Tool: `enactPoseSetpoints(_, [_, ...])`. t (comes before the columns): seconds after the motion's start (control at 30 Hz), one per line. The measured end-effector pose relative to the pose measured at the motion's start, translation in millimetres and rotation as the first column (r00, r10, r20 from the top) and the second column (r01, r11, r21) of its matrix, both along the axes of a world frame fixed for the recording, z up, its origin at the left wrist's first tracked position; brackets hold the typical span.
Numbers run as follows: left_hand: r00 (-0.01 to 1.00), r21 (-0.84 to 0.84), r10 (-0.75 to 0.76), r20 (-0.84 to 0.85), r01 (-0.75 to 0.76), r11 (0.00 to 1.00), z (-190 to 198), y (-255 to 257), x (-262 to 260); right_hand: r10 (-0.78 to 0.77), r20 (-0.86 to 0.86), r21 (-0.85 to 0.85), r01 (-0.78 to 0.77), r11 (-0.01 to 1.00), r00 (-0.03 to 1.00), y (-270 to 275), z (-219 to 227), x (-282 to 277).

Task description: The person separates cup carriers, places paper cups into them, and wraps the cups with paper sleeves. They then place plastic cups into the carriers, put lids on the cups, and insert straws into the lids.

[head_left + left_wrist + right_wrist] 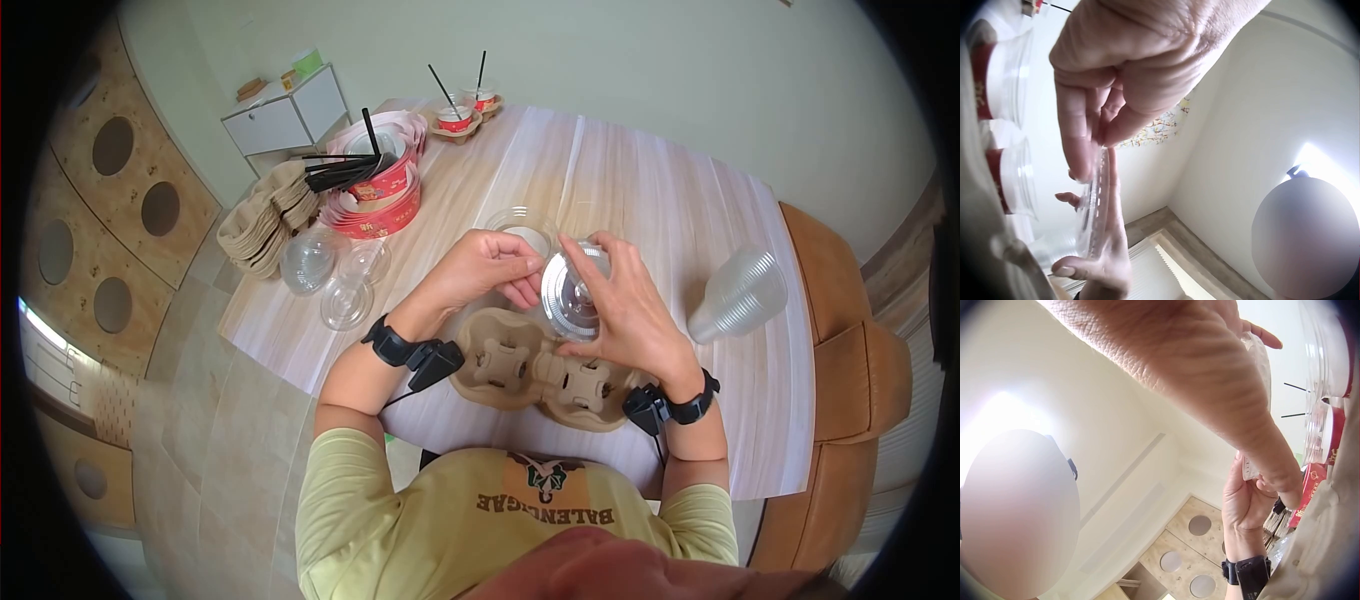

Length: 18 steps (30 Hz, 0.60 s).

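Note:
A clear plastic lid (pixel 572 300) is held up between both hands, tilted, above the far side of a brown pulp cup carrier (pixel 497 390). My right hand (pixel 640 312) grips the lid with thumb and fingers spread around its rim. At the opposite edge, the thumb and fingers of my left hand (pixel 490 265) pinch the rim, as the left wrist view shows close up. Behind the hands, a clear cup (pixel 520 216) is partly hidden. Two clear cups with red bands, an upper cup (pixel 1013 78) and a lower cup (pixel 1017 178), stand beside the hands in the left wrist view.
Nested clear cups (pixel 740 295) lie at the right. On the left are loose clear lids (pixel 345 300), stacked pulp carriers (pixel 262 225), red cup sleeves (pixel 385 215) and black straws (pixel 345 175). Two cups with straws, one red-banded cup (pixel 455 120) nearer, stand at the back.

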<state>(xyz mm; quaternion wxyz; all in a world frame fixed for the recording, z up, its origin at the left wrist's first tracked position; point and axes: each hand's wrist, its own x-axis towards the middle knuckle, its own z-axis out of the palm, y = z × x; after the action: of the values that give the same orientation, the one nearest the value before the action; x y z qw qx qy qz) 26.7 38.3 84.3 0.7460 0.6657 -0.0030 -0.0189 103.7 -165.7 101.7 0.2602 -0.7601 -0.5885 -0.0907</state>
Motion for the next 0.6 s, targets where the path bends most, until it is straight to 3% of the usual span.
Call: enactPoseSetpoints(0.6, [1.000, -0.042, -0.004, -0.017, 0.004, 0.999, -1.5, -4.0, 1.1, -0.049, 0.049, 0.072, 0.046, 0.996, 0.998, 0.0, 5.4, -4.3])
